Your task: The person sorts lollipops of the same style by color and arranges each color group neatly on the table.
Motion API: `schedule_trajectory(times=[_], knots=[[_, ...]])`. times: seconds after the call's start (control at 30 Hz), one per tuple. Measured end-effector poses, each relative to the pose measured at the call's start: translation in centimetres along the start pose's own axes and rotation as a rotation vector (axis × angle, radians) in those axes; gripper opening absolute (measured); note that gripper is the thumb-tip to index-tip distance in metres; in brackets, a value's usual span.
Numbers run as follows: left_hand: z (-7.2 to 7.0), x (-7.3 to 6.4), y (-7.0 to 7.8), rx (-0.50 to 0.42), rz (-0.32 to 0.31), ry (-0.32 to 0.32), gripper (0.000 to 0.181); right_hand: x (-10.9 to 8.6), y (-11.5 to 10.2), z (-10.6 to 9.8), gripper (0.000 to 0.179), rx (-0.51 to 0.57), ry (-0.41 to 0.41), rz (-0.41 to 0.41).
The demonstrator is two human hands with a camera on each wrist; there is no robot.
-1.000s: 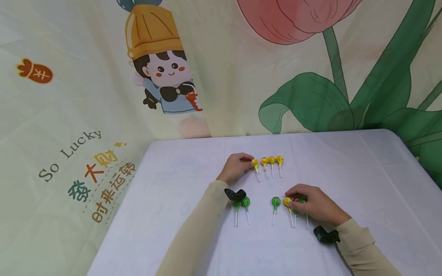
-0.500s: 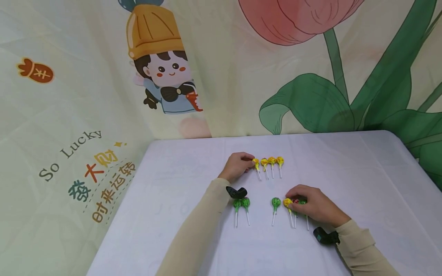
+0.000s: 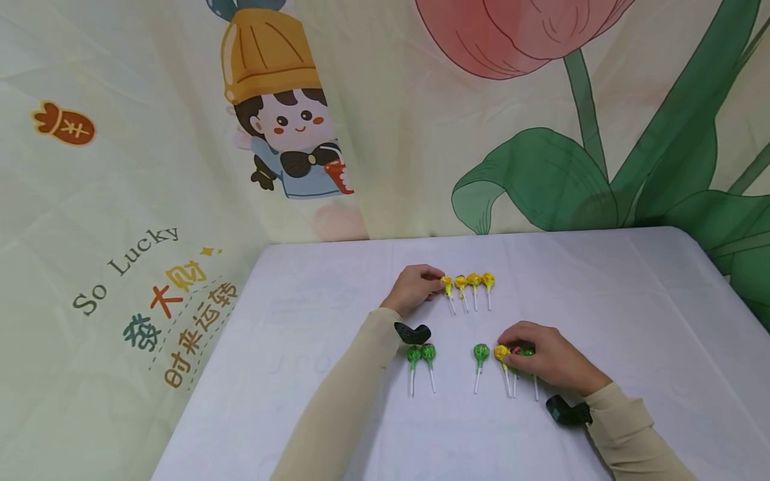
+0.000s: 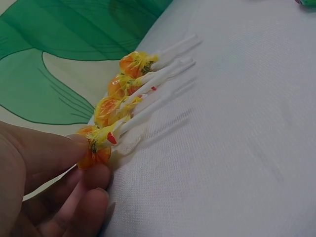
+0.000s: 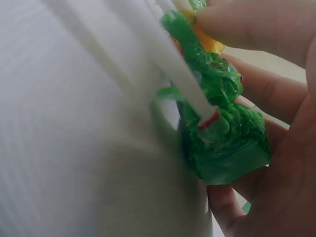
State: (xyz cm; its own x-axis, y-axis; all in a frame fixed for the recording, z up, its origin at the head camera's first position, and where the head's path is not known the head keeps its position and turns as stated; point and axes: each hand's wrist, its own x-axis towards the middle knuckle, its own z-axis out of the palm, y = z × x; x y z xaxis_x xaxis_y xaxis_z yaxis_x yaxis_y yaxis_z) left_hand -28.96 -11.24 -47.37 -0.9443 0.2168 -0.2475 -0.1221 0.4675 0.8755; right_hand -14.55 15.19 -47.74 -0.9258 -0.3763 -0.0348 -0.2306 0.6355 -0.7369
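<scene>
My left hand point(image 3: 415, 288) pinches the head of a yellow lollipop point(image 4: 101, 138) between thumb and fingers. This lollipop is at the left end of a row of yellow lollipops point(image 3: 474, 280), heads away from me and white sticks toward me. Nearer to me, my right hand point(image 3: 550, 357) holds another yellow lollipop point(image 3: 502, 354) by its head, with the thumb in front. Beside it, partly covered by the right hand, are a red-topped lollipop point(image 3: 515, 350) and a green lollipop point(image 5: 227, 143), close by the palm in the right wrist view.
A single green lollipop point(image 3: 480, 354) lies left of my right hand. Two more green lollipops point(image 3: 428, 354) lie near the left wrist camera point(image 3: 412, 333). A white cloth covers the table point(image 3: 631, 300), and a printed curtain point(image 3: 397, 133) hangs behind its far edge.
My left hand has shifted very slightly to the right with the yellow lollipop, closer to the others in the row. The right hand stays where it was.
</scene>
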Motion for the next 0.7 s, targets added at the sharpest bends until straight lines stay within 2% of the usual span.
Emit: schedule_trajectory(times=[0.37, 0.7], knots=[[0.19, 0.36, -0.15, -0.012, -0.017, 0.008, 0.014, 0.11, 0.33, -0.02, 0.022, -0.023, -0.006, -0.035], [0.15, 0.40, -0.20, -0.035, -0.006, 0.001, 0.014, 0.05, 0.47, 0.00, 0.023, -0.021, -0.007, -0.052]])
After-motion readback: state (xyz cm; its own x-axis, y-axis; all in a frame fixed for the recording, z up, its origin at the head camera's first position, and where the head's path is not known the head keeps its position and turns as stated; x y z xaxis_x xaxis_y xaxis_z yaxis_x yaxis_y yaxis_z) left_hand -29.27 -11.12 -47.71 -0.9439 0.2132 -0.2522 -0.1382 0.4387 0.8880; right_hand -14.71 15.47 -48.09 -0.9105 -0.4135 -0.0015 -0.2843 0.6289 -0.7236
